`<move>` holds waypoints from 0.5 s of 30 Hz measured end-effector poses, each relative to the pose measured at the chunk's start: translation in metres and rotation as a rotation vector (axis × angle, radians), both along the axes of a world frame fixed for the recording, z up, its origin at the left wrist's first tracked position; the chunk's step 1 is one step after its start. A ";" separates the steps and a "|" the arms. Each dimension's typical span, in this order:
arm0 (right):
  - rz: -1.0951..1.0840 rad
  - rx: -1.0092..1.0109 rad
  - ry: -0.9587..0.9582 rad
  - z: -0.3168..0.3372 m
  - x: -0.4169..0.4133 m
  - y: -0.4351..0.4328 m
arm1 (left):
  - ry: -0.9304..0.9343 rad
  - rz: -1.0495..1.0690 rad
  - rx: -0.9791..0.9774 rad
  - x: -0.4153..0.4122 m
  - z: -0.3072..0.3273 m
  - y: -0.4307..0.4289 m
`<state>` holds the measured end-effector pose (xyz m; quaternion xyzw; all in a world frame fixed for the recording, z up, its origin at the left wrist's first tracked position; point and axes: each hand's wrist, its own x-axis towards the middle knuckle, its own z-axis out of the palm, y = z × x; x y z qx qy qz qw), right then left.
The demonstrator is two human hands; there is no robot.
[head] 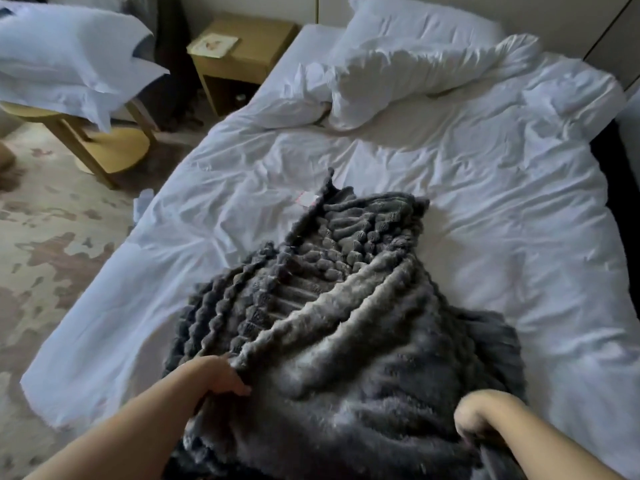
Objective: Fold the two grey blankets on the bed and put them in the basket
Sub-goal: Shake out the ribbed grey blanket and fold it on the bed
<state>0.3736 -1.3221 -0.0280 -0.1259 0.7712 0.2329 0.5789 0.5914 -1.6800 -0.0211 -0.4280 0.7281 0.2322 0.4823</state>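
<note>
A grey ribbed fluffy blanket [332,306] lies bunched on the white bed [485,209], stretching from the bed's middle toward me. My left hand [221,375] grips its near left edge, fingers curled into the fabric. My right hand [481,417] grips the blanket's near right part, fingers curled over a fold. Darker grey fabric [491,341] shows under the right side; I cannot tell if it is a separate blanket. No basket is in view.
White pillows [415,64] lie crumpled at the head of the bed. A wooden nightstand [239,60] stands at the bed's far left corner. A round wooden table [104,147] carries white pillows [69,57]. Patterned carpet [52,237] covers the floor on the left.
</note>
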 end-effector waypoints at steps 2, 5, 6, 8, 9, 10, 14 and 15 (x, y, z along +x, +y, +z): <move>-0.049 -0.069 0.080 0.002 -0.017 -0.029 | 0.042 -0.012 0.008 -0.015 -0.007 -0.005; -0.167 -0.199 0.333 0.012 -0.044 -0.082 | 0.253 0.048 -0.138 -0.051 -0.011 -0.020; -0.256 -0.280 0.443 0.013 -0.052 -0.098 | 0.338 0.083 -0.198 -0.066 -0.009 -0.026; -0.383 -0.508 0.656 0.015 -0.071 -0.134 | 0.489 0.173 -0.252 -0.097 -0.006 -0.038; -0.425 -0.603 0.729 0.014 -0.078 -0.151 | 0.544 0.203 -0.246 -0.113 -0.007 -0.043; -0.474 -0.679 0.771 0.012 -0.086 -0.169 | 0.595 0.223 -0.241 -0.129 -0.012 -0.049; -0.707 -0.636 0.689 -0.024 -0.114 -0.218 | 0.702 0.218 -0.241 -0.186 -0.047 -0.076; -0.737 -0.541 0.628 -0.036 -0.119 -0.222 | 0.673 0.217 -0.206 -0.200 -0.056 -0.082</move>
